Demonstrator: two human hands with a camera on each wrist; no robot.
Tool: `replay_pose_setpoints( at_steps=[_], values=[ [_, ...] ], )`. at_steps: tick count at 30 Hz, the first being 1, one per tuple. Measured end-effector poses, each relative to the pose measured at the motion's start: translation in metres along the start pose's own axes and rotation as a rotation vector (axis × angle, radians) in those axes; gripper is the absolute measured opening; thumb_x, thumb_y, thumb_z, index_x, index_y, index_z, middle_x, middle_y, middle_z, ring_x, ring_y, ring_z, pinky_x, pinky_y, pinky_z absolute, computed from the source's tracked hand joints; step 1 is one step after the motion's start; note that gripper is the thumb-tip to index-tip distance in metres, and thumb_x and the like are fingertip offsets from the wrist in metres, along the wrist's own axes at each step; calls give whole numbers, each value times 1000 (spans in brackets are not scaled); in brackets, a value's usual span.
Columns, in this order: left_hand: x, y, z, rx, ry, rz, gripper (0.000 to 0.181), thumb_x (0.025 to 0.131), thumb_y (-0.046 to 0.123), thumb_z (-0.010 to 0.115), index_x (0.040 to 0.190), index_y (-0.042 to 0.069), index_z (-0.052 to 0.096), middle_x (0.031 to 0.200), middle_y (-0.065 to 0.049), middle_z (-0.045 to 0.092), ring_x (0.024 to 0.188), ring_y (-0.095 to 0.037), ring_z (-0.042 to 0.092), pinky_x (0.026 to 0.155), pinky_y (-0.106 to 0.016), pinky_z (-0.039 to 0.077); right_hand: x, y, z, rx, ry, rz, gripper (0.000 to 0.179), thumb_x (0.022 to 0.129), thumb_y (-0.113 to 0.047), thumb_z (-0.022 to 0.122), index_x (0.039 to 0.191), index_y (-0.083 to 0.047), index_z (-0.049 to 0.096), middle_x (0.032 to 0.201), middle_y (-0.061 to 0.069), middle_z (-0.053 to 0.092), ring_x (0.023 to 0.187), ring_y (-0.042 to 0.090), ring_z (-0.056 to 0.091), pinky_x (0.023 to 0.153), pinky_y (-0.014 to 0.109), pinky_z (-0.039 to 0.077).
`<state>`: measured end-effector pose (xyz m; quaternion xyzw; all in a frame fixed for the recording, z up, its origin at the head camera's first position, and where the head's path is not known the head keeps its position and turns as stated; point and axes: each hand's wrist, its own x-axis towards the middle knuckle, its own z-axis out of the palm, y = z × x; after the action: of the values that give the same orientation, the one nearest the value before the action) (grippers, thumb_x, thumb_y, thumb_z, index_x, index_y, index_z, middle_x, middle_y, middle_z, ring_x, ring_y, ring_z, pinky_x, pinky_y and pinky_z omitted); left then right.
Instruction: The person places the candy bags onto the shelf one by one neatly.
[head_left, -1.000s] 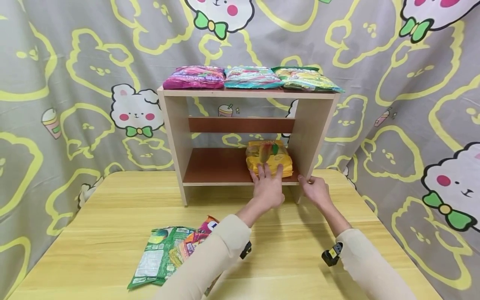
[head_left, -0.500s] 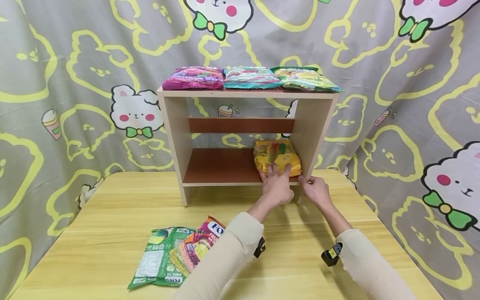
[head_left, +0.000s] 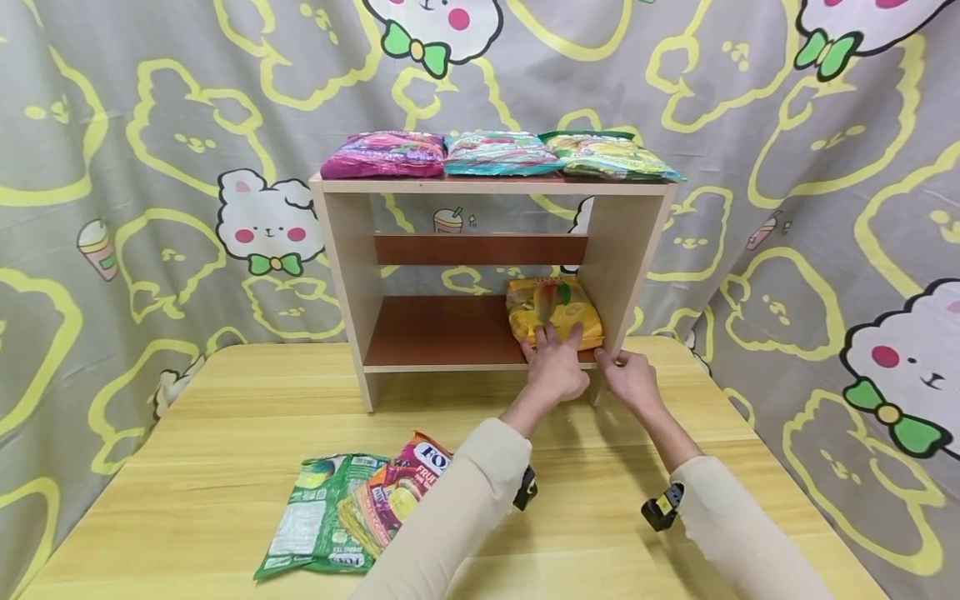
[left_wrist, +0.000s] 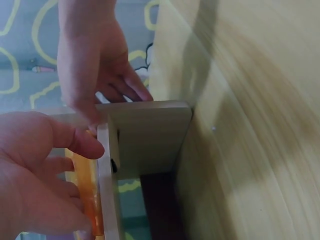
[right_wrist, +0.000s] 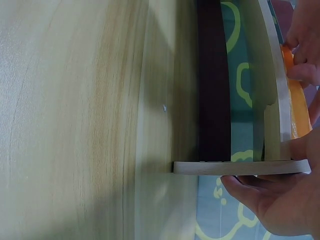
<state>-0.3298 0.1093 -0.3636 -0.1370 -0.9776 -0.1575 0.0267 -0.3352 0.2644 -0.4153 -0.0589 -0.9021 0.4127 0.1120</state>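
On the lower level of a small wooden shelf [head_left: 450,366], a yellow snack bag [head_left: 566,310] printed with a mango lies near the right side panel. My left hand [head_left: 555,372] rests its fingers, fairly straight, on the bag's front. In the left wrist view, the left hand [left_wrist: 35,175] is beside the shelf board, with the bag's orange edge behind its fingers. My right hand [head_left: 632,381] grips the lower front of the right side panel [right_wrist: 240,167], thumb on the inner side and fingers along the outer face.
Along the shelf top lie a magenta bag [head_left: 386,155], a teal bag [head_left: 501,154] and a green-yellow bag [head_left: 607,156]. On the table [head_left: 225,408], a green bag [head_left: 315,517] lies under an orange-purple bag [head_left: 397,496], partly behind my left sleeve. Patterned curtain surrounds the table.
My left hand has slid the yellow bag rightward, closer to the side panel; over the last half second it hardly moves. The right hand has stayed on the panel.
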Motion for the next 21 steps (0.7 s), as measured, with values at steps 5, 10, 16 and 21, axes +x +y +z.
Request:
replay_pose_setpoints(
  at_steps=[5,10,16,21],
  values=[
    [1,-2,1,1,5,8,80,89,25,66,159,36,29,165,-17,26,155,-31,20,124,-58,21,0,-1,0,-3,7,-2,50,101,-45,52,95,0,73,69,12,70,56,15,52,49,29,39],
    [1,-4,2,-7,-12,16,81,90,23,63,161,36,25,167,-17,22,156,-31,18,125,-58,19,1,0,0,-9,4,-6,49,101,-45,52,93,-1,73,60,1,63,54,15,50,48,29,38],
    [1,-9,-4,-111,-52,42,79,90,18,60,160,34,28,167,-17,21,156,-30,16,126,-58,15,-1,-2,-1,-11,-15,-1,51,101,-46,51,95,-1,73,68,9,69,57,15,54,49,30,40],
    [1,-20,-18,-364,-39,46,58,93,13,58,150,20,51,157,-9,46,147,-27,39,122,-48,29,-1,-4,-2,-16,-22,4,50,101,-46,51,95,-1,73,69,10,70,57,14,55,50,30,42]
  ],
)
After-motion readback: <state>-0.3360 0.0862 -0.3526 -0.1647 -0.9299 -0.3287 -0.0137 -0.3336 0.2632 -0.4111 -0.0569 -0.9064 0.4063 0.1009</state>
